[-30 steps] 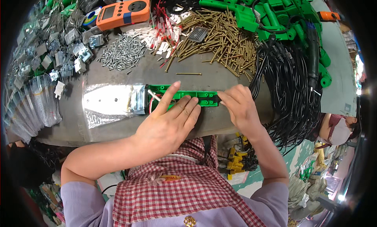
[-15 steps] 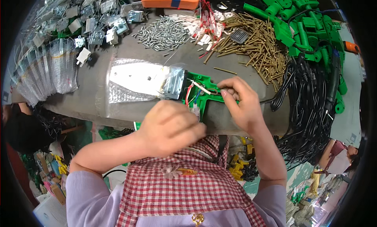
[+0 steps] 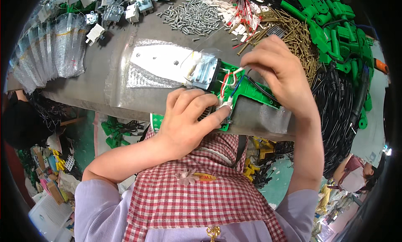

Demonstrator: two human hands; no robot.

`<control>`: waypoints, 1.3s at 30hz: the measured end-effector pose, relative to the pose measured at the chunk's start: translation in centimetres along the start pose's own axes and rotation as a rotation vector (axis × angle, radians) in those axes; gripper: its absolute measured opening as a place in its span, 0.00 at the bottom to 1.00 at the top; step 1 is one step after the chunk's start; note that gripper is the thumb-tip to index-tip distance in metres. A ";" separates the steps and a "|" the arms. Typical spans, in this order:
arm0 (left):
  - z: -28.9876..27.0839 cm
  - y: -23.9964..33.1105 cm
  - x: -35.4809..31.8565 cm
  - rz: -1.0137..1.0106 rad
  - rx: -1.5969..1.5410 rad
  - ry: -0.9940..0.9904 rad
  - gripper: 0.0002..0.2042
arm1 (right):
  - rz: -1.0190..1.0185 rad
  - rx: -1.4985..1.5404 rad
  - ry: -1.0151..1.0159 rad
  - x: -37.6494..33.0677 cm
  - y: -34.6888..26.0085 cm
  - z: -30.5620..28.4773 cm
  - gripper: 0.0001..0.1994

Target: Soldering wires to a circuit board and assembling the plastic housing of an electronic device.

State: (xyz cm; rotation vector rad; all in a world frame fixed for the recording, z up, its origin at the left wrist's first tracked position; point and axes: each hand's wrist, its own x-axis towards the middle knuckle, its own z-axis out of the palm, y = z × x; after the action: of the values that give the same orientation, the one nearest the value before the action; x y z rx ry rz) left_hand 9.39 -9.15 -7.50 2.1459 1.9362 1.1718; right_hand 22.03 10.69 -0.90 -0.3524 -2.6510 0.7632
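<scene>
Head view: where does your work lie?

Your green housing sits open side up at the near edge of the surface, right of that edge's middle, probably so both hands reach its wires easily. Its white plate points toward the left edge and lies on bubble wrap, perhaps against scratches.

How is your left hand?

Half open, palm down, with thumb and forefinger closed about the white connector, seemingly to keep it from shifting.

And your right hand?

Raised over the housing, fingers bent close together beside the white sleeve; you hide the tips, so I cannot tell whether they grip it.

Why the heaps?

Silver screws and brass screws lie toward the far edge, black cords toward the right, likely kept within your reach.
</scene>
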 end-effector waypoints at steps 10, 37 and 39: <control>0.4 -0.4 0.0 0.127 0.049 0.002 0.19 | 0.063 0.170 -0.222 -0.4 1.0 1.8 0.05; -0.1 0.1 0.8 0.094 0.116 -0.042 0.18 | -0.087 0.085 -0.156 -0.9 0.3 4.0 0.06; -0.2 0.1 0.9 0.033 0.149 -0.078 0.21 | -0.014 0.158 -0.125 -1.0 0.1 4.0 0.06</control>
State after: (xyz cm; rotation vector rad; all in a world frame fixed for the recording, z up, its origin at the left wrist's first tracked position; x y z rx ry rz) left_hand 9.33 -8.48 -6.82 2.2663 2.0223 0.9607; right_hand 21.33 8.66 -4.36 -0.2512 -2.6817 1.0137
